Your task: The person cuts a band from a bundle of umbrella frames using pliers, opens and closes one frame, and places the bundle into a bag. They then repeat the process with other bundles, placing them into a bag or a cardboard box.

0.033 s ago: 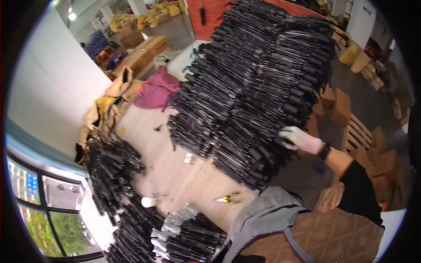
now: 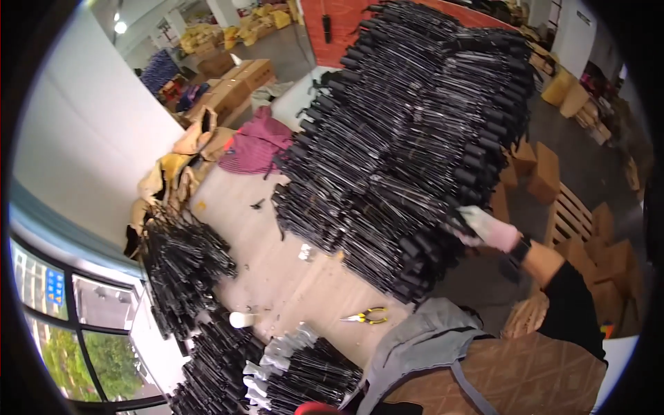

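Note:
A big layered heap of black umbrella frames (image 2: 387, 138) with thin metal ribs and dark handles covers the far right of the table. My right hand (image 2: 490, 229), in a white glove, is at the heap's near right side. Its fingers are closed round the handle end of an umbrella frame (image 2: 422, 199) that lies across the others; the fingers partly hide the grip. My left hand is not in view. Yellow-and-black pliers (image 2: 365, 316) lie on the table (image 2: 304, 287), near the grey cloth (image 2: 422, 332) at my front.
More umbrella frames (image 2: 183, 259) are piled along the left edge, and a bundle with clear plastic ends (image 2: 311, 370) lies near me. A white round container (image 2: 241, 319) stands beside them. Maroon cloth (image 2: 257, 144) lies farther back. Cardboard boxes (image 2: 544, 171) and a wooden pallet (image 2: 570, 214) are at the right.
My right hand has shifted slightly right and turned at the heap's edge. The whole view has moved a little; a red patch now shows more at the lower edge.

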`<act>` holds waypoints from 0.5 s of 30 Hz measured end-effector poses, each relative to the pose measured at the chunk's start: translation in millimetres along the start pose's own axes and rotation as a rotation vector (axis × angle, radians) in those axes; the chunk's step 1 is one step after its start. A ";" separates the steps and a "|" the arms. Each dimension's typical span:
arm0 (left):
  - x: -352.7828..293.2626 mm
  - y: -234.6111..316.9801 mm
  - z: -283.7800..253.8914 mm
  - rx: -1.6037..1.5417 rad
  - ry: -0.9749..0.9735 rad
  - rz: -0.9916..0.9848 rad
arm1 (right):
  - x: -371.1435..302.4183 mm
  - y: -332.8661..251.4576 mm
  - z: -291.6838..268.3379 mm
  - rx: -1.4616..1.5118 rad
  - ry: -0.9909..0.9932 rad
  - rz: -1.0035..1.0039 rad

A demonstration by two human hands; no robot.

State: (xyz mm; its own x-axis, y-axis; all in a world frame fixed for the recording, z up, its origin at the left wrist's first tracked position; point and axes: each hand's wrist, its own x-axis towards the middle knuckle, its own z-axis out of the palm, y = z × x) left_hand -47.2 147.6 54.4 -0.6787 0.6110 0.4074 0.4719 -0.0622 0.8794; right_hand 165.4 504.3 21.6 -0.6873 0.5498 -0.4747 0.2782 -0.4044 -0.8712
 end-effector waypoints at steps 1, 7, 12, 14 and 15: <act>4.9 3.2 -1.4 0.032 0.022 -0.002 | -18.8 -12.7 19.3 0.034 -0.060 0.061; 51.3 -64.1 73.8 -0.957 -0.086 -0.663 | -28.0 17.5 133.3 0.332 -0.674 0.231; 50.2 -70.7 33.1 -1.111 0.166 -0.709 | 9.1 21.2 195.3 -0.822 -0.590 -0.455; 34.9 -73.3 11.0 -0.865 0.292 -0.668 | 27.1 8.2 218.3 -0.868 -0.382 -0.684; 27.8 -73.4 3.9 -0.748 0.326 -0.652 | 28.7 -2.6 233.8 -0.857 -0.280 -0.758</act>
State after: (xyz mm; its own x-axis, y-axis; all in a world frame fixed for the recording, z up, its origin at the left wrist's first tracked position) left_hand -98.5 172.1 0.2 -0.8482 0.4656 -0.2526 -0.4341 -0.3376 0.8352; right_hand -11.9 350.3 39.5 -0.9645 0.2161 0.1519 0.0220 0.6388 -0.7690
